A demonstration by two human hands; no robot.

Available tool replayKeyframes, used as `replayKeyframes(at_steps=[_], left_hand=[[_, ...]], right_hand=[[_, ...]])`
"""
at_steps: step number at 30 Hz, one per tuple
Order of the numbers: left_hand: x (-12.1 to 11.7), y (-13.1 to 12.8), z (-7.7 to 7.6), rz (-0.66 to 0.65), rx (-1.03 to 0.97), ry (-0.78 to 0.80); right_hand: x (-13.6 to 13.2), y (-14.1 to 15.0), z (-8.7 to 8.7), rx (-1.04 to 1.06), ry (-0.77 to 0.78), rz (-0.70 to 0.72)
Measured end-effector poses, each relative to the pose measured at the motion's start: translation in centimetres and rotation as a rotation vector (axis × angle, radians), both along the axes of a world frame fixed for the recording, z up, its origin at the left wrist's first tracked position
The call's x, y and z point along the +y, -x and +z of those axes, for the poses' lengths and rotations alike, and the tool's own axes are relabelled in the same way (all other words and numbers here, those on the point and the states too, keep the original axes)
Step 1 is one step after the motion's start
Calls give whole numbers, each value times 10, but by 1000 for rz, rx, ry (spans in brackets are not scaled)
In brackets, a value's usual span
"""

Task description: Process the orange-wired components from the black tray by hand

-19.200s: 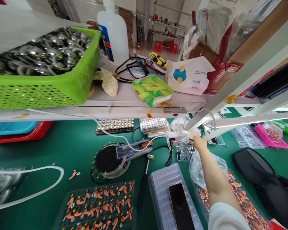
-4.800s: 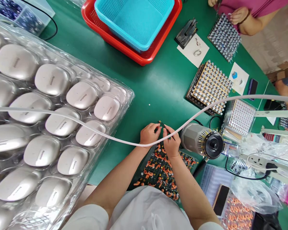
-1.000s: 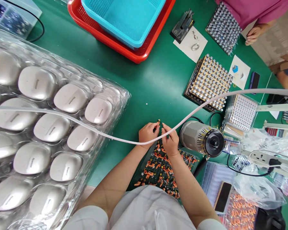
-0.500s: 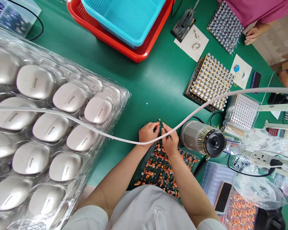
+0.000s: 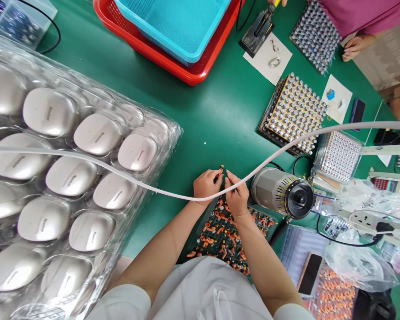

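My left hand (image 5: 205, 184) is closed, its fingertips pinching a tiny dark part with a yellowish end (image 5: 222, 166). Opposite it, my right hand (image 5: 237, 196) grips a thin dark tool that looks like tweezers (image 5: 227, 176); its tip meets the small part. Exact contact is too small to make out. Below both hands and partly under my right forearm lies a dark tray (image 5: 195, 238) with rows of small orange pieces (image 5: 206, 241). A white cable or tube (image 5: 173, 195) crosses the view in front of my wrists.
Clear blister trays of silver cases (image 5: 138, 152) are stacked at left. A blue basket (image 5: 173, 26) sits inside a red one (image 5: 195, 78). A grey cylindrical device (image 5: 270, 189) stands close right of my hand. Beyond are racks of small cylinders (image 5: 296, 111) and a co-worker's hand (image 5: 353, 48).
A co-worker's hand has come in at the top, on a yellow handle at the black stand. My hands hold nearly the same pose around the small part.
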State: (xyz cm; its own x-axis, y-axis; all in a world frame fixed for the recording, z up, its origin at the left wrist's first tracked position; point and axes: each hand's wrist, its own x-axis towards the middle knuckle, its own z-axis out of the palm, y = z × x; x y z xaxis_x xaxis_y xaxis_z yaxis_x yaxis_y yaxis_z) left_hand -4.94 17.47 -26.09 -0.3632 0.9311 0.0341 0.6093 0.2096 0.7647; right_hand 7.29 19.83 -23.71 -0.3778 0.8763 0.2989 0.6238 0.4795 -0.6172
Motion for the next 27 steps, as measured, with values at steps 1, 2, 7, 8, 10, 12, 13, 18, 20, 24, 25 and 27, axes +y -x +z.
replayKeyframes(at_steps=[1,2,7,8,10,12,13,18,20,24,25,27], left_hand=[[0,0,0,0,2,1],[0,0,0,0,4,1],[0,0,1,3,2,12],[0,0,1,4,1,12],[0,0,1,7,-1,8],[0,0,2,6,-2,10],[0,0,2,4,-3,14],[0,0,3,-5,-6,31],[0,1,3,-9,-8,34],[0,1,4,-12,-18,45],[0,1,4,-13,-20,47],[0,1,4,-20,-18,47]], right_hand=[[0,0,0,-3,-4,2],[0,0,0,-8,-8,6],[0,-1,-2,-36,-14,24],[0,-2,-2,-41,-14,25],[0,-2,-3,-48,-14,26],[0,-3,-4,-51,-14,32],[0,-3,-4,-51,-16,37],[0,-5,-6,-72,-43,69],[0,-6,-6,-71,-47,81],[0,-9,-8,-87,-40,100],[0,-10,-9,-93,-37,105],[0,-12,-10,-105,-37,115]])
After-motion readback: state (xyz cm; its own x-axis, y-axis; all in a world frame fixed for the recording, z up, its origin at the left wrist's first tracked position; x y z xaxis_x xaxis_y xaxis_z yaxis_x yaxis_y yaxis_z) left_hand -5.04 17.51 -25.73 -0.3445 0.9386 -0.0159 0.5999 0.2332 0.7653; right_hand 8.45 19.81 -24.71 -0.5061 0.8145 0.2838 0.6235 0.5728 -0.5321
